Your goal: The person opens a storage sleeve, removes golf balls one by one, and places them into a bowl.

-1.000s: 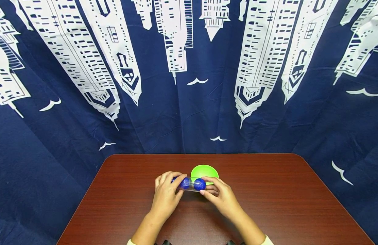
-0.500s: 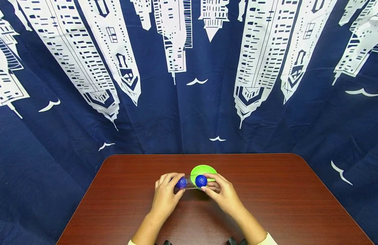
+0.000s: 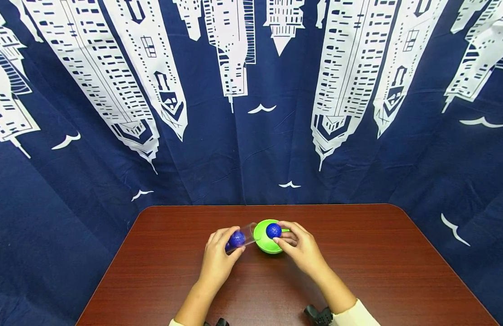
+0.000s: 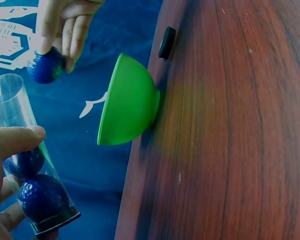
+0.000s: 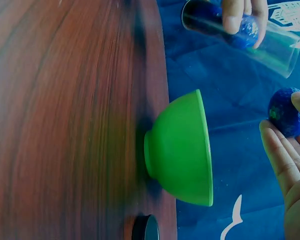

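Note:
My left hand (image 3: 220, 253) grips a clear plastic tube (image 4: 12, 107) by its side. Two blue golf balls sit in the tube, the lower one (image 4: 44, 197) against its dark closed end. The other end of the tube is uncovered and tilts up toward the bowl. Between thumb and fingers, my right hand (image 3: 301, 249) pinches another blue golf ball (image 3: 273, 231), apart from the tube. In the head view this ball is in front of the green bowl (image 5: 182, 150), which stands upright on the table.
A small black cap (image 4: 167, 43) lies on the brown wooden table (image 3: 357, 253) near the bowl. Behind the table hangs a dark blue cloth (image 3: 276, 149) with white buildings and birds. Part of a black wrist device (image 3: 318, 314) shows by the right sleeve.
My right hand has drawn one golf ball out of the tube and moved it right and over the bowl. My left hand has tilted the tube's uncovered end upward; the other balls slid back.

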### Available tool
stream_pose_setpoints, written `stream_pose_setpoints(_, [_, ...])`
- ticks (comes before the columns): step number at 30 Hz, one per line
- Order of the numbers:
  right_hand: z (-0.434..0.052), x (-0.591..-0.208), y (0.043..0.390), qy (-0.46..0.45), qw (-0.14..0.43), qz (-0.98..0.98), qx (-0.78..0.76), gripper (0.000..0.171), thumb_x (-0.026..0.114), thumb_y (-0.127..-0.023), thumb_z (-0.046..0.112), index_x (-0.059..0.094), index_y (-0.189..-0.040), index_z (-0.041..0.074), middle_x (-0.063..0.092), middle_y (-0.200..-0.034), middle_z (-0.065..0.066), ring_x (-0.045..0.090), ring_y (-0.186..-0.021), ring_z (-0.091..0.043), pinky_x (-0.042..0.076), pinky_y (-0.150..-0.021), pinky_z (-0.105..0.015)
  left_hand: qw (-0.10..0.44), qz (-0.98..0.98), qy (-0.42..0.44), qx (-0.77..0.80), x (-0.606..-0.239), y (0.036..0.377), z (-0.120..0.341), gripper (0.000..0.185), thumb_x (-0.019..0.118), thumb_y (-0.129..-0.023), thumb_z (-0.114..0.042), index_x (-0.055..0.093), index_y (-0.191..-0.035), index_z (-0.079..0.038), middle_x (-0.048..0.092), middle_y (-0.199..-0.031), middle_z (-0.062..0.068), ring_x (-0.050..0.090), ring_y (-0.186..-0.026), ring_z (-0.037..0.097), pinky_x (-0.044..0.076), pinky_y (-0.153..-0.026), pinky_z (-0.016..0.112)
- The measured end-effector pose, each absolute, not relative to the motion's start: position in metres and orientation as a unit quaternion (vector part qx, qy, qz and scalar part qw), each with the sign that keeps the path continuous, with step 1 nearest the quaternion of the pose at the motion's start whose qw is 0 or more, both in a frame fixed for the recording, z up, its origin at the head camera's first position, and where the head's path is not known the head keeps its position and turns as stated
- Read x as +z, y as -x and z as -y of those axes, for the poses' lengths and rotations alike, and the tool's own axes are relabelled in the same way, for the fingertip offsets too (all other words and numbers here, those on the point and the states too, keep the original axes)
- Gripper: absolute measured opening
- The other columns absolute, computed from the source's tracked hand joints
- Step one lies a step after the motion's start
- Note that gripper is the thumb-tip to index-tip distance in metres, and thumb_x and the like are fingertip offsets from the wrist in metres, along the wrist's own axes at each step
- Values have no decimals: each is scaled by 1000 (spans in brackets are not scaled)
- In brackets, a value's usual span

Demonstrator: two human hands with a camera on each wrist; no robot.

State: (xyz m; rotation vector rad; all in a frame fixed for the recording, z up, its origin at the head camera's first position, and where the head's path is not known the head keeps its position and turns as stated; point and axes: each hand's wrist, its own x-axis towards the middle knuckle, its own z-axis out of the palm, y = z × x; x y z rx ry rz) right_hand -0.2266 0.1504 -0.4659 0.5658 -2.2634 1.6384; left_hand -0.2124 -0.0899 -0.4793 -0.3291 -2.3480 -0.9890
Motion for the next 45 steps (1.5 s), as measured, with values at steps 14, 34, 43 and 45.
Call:
stream_pose_setpoints(14, [-158, -470, 244, -232, 134, 832, 486, 40, 78, -86, 2, 65, -123, 0, 67, -110, -14, 74, -94, -30, 61, -82, -29, 236, 868, 91, -428, -477, 212, 92, 53, 85, -82, -22, 66, -131, -18, 68, -124, 3, 61, -110, 22, 52, -93, 46])
stream_pose_setpoints(34, [-147, -471, 270, -295, 100, 904, 293, 37, 79, -87, 11, 67, -119, -2, 67, -104, -12, 75, -88, -26, 62, -78, -36, 207, 864, 87, -451, -479, 214, 91, 54, 83, -85, -28, 63, -134, -20, 65, -127, 3, 60, -116, 24, 52, -97, 48])
stream_pose_setpoints(43, [-138, -473, 276, -301, 111, 921, 220, 37, 82, -84, 13, 69, -115, -2, 69, -104, -11, 70, -85, -21, 60, -78, -33, 198, 858, 101, -463, -479, 212, 88, 52, 83, -85, -27, 63, -133, -22, 66, -126, 1, 60, -116, 22, 53, -97, 48])
stream_pose_setpoints(45, [-137, -474, 277, -299, 108, 926, 206, 37, 82, -84, 14, 70, -115, -1, 69, -105, -12, 68, -85, -19, 59, -79, -34, 200, 858, 100, -463, -480, 212, 88, 52, 83, -85, -28, 64, -133, -22, 66, -126, 1, 60, -116, 22, 53, -97, 48])
